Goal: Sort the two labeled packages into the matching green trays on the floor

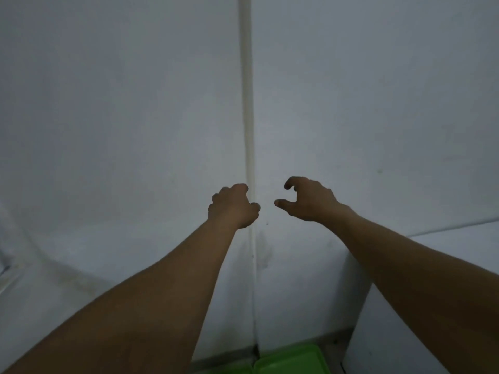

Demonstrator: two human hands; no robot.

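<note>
Both my arms reach forward and up in front of a grey-white wall. My left hand [233, 206] is curled into a loose fist with nothing in it. My right hand [307, 199] holds nothing; its thumb and bent fingers stand apart in a C shape. The two hands are a small gap apart, on either side of a vertical seam in the wall. At the bottom edge of the view a green tray [290, 360] lies on the floor, with the edge of a second green tray [229, 369] to its left. No labeled package is in view.
A pale vertical strip [248, 117] runs down the wall between two panels. A white box-like surface [432, 279] juts out at the lower right, behind my right forearm. Another pale sloping edge [16, 265] shows at the lower left.
</note>
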